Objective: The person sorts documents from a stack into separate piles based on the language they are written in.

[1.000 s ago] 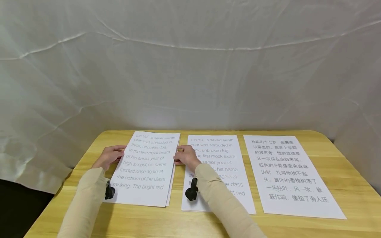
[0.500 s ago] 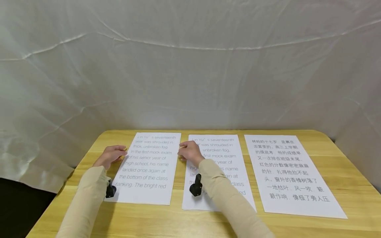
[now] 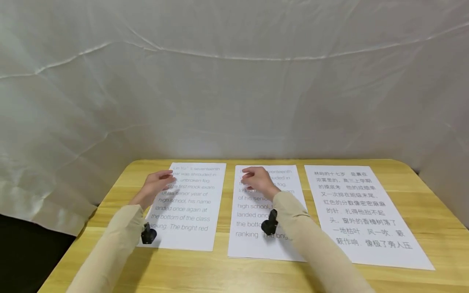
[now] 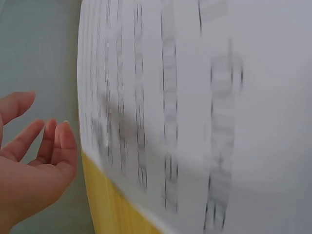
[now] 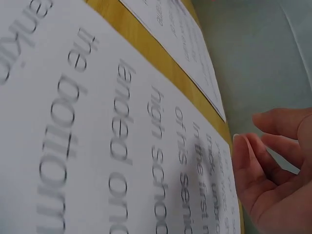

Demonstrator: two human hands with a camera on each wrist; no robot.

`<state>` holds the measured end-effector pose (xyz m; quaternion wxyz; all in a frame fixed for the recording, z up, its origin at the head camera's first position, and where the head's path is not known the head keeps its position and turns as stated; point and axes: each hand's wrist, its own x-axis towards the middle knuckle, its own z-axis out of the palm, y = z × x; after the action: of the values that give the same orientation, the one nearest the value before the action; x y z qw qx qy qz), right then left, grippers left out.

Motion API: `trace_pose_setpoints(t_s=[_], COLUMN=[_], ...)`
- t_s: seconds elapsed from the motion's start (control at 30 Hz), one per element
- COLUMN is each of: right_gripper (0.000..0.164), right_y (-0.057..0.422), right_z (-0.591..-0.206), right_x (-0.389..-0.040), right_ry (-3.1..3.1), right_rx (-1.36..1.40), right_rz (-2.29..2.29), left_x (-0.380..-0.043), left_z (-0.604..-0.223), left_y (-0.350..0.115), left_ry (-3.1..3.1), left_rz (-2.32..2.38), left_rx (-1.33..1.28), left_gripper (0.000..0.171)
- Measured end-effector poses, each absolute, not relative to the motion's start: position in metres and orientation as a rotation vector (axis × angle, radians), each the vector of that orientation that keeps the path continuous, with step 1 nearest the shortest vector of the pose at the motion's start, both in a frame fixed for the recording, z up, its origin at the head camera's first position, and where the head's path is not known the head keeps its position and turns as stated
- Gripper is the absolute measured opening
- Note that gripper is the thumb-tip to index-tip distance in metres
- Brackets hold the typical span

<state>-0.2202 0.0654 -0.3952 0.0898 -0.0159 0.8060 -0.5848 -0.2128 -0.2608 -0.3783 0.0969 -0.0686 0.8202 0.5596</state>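
Three lots of white printed paper lie side by side. My left hand hovers over the left edge of the left paper stack, which bears English text. Over the upper part of the middle paper stack, printed with the same English text, hangs my right hand. In the left wrist view the fingers are loosely bent, with nothing between them and the thumb. The right wrist view likewise shows relaxed fingers holding nothing. My right hand and forearm hide part of the middle stack's text.
A sheet of Chinese text lies at the right of the wooden table. Pale fabric hangs behind the table. Black cameras sit on both wrists. A dark area lies beyond the table's left edge.
The left stack's edges have come into line. Both hands have let go of its sides and lifted; the right has moved rightward over the middle stack, the left slightly rightward over the left stack.
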Motion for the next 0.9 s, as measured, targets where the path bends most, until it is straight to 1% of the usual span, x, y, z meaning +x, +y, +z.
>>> trace_pose_setpoints(t_s=[0.3,0.5,0.7,0.9], right_gripper=[0.049,0.050,0.051,0.051], right_y=[0.109,0.138,0.160,0.180], right_z=[-0.395,-0.393,-0.389,-0.386], right_x=[-0.212,-0.199,-0.181,-0.170], right_ry=[2.476,2.570,2.588,2.639], right_rx=[-0.142,-0.164,-0.143,-0.105], right_rz=[-1.617,-1.570,-1.565,-1.572], left_x=[-0.217,-0.205,-0.194,-0.198], left_z=[-0.391,-0.389,-0.394,-0.403], left_y=[-0.219,-0.168,-0.125,-0.108], left_ry=[2.295,2.104,2.224,2.273], left_rz=[1.837,2.035,2.026,2.016], left_rx=[-0.154,-0.200,-0.163,-0.137], left_gripper=[0.052,0.051,0.045,0.040])
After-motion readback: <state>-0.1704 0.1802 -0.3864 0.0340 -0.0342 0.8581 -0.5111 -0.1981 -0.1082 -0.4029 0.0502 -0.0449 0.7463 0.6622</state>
